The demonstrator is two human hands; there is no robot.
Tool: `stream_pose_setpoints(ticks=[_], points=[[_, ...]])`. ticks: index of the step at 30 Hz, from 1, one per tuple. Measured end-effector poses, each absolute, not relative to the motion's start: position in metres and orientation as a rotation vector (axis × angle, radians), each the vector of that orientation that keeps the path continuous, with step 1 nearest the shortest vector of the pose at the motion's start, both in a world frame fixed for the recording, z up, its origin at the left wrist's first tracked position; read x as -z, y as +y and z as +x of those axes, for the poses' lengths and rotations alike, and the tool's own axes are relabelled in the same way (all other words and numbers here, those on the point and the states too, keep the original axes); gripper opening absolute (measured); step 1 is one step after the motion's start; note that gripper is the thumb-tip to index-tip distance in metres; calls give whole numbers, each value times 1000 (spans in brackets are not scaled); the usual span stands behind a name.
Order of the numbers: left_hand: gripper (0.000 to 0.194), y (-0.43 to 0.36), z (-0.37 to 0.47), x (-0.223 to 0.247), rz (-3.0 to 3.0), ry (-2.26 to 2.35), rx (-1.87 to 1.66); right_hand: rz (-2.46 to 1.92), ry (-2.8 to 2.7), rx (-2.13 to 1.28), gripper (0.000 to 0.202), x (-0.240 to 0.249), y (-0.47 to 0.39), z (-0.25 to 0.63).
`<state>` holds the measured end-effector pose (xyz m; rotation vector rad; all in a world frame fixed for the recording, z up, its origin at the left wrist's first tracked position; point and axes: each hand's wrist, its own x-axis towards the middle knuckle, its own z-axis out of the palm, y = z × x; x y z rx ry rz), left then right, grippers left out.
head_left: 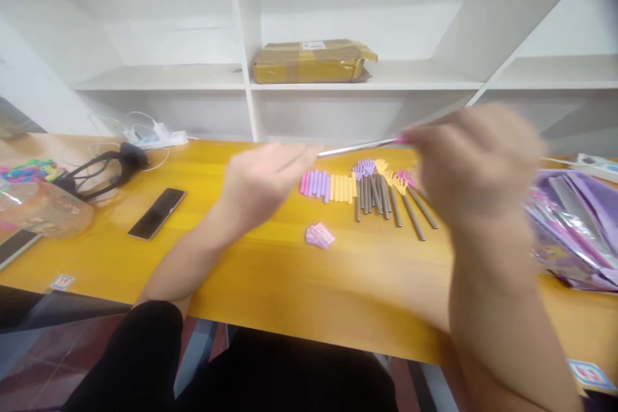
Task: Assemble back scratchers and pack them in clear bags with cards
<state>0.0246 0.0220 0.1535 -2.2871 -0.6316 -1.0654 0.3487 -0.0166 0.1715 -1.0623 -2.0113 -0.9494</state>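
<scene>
A thin shiny metal rod point(357, 147) runs between my hands above the table, with a bit of pink at its right end. My left hand point(263, 183) is closed around its left end. At the pink end, my right hand point(477, 164) is closed and blurred by motion; the fingers hide what is there. Below the rod lie several metal rods with claw-shaped heads point(367, 168) in purple, yellow and pink, like back scratchers. Beside them sits a row of short pink, purple and yellow tubes point(342, 188). Small pink cards point(319, 235) lie nearer to me.
A purple bag point(570, 238) holding wrapped pink items stands at the right. To the left are a phone point(157, 213), a clear orange tub point(48, 206), a black strapped object point(113, 167) and a power strip point(159, 139). A taped box point(311, 63) rests on the white shelf.
</scene>
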Motion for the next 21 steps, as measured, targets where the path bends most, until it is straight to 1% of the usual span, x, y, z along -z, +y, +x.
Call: stream_pose_setpoints(ticks=[2,4,6,9,13,16,21], points=[[38,17,43,-141,-2322,-711,1069,-1019,-1931,1100,29,-159,-18,326],[37,16,46,-136,-2394,-721,1056,-995,-1917,1120,22,-153,-22,309],[35,19,41,-139,-2455,-688,1036,-1018,-1954,1082,19,-153,-26,303],[31,24,33,-145,-2472,-659,1005,-1047,-2016,1038,21,-156,-27,305],[28,26,32,-148,-2442,-651,971,-1079,-2080,881,18,-156,-24,310],[27,26,31,-148,-2434,-642,962,-1089,-2101,781,16,-154,-24,310],[30,26,26,-149,-2458,-636,965,-1094,-2108,756,17,-155,-28,310]])
